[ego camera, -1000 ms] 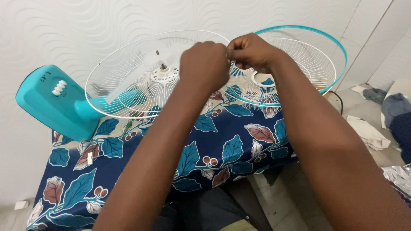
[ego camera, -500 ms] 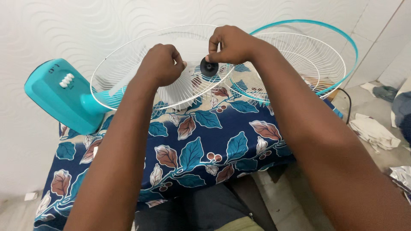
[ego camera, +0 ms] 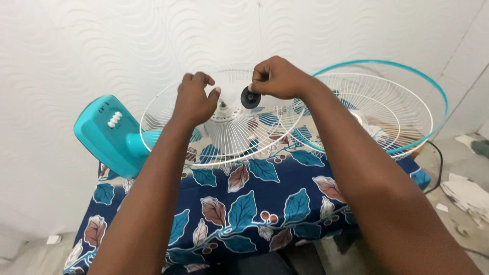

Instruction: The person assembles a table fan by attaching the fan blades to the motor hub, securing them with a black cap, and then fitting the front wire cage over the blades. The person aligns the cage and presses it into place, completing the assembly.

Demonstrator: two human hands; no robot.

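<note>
- Open air is found above the white wire guard (ego camera: 229,137), where the left hand (ego camera: 196,99) and right hand (ego camera: 277,79) are held.
- Passage at 12 o'clock is closed by the white wall (ego camera: 127,40).
- At 9 o'clock, the way is blocked by the teal fan base (ego camera: 107,135).
- At 3 o'clock, room is taken by the teal-rimmed guard (ego camera: 387,114).
- Toward 6 o'clock, the leaf-patterned cloth (ego camera: 244,209) is left bare between the forearms.
</note>
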